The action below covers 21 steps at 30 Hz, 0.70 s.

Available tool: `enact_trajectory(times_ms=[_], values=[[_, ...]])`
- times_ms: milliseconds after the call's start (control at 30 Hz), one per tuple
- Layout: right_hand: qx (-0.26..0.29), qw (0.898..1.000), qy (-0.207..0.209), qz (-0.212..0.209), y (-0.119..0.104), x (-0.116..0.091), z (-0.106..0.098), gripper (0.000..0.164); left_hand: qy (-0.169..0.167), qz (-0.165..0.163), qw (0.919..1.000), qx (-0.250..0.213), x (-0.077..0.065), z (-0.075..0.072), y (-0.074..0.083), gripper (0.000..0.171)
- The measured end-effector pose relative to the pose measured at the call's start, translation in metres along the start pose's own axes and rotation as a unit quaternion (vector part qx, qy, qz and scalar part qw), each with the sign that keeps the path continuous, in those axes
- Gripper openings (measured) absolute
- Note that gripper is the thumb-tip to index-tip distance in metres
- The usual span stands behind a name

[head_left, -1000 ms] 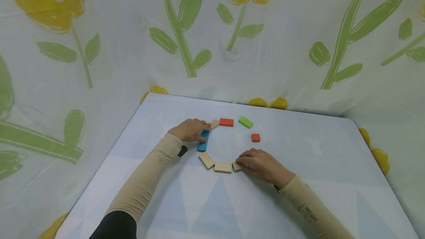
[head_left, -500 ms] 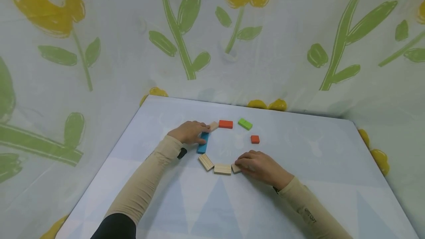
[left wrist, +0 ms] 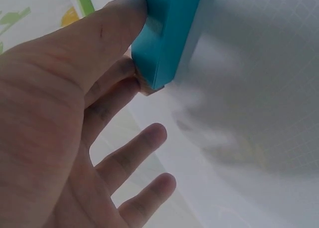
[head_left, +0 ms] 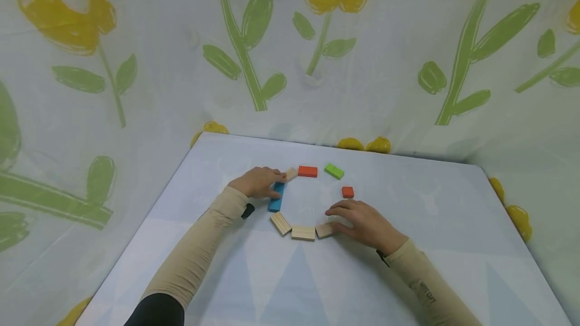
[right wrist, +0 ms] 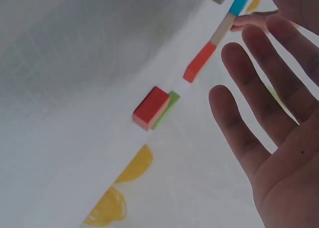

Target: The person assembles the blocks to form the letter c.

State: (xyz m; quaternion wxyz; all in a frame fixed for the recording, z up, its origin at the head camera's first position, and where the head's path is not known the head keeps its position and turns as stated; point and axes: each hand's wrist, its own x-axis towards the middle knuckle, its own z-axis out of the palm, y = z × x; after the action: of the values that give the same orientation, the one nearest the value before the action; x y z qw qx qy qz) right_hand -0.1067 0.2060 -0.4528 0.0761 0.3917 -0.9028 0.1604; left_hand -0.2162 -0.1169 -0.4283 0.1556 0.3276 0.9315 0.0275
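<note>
Wooden and painted blocks lie in a loose ring on the table. My left hand (head_left: 257, 182) reaches in from the left. Its thumb (left wrist: 127, 18) rests on the blue block (head_left: 276, 197), and its index and middle fingertips are at a plain wooden block (head_left: 291, 173) beyond it; the other fingers spread loosely. My right hand (head_left: 368, 225) is held open, its palm and separated fingers showing in the right wrist view. Its thumb tip is by the plain wooden block (head_left: 323, 230) at the near right of the ring; whether it touches is unclear.
A long red block (head_left: 307, 171), a green block (head_left: 334, 171) and a short red block (head_left: 347, 192) lie along the ring's far and right side. Two more plain blocks, one middle (head_left: 303, 233) and one slanted (head_left: 281, 224), lie nearest me. Flower-printed cloth (head_left: 385, 64) stands behind the table.
My right hand's fingers have lifted off the near-right wooden block and spread apart, uncovering more of it. The left hand stays at the blue block. The view has shifted slightly.
</note>
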Motion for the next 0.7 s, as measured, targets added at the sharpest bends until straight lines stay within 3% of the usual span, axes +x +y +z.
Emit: enact_trajectory(times_ms=[267,533,700], values=[[0.001,0.996,0.089,-0.009,0.015,0.004,-0.004,0.044,0.007,0.003,1.0,0.001,0.001,0.002,0.0,0.061],[0.028,0.988,0.111,0.1,0.025,0.011,-0.009,0.063,0.009,0.003,0.9999,0.007,0.001,0.004,0.0,0.06],[0.033,0.982,0.133,0.133,0.031,0.022,-0.009,0.071,0.006,-0.001,1.0,0.005,0.001,0.004,0.0,0.061]])
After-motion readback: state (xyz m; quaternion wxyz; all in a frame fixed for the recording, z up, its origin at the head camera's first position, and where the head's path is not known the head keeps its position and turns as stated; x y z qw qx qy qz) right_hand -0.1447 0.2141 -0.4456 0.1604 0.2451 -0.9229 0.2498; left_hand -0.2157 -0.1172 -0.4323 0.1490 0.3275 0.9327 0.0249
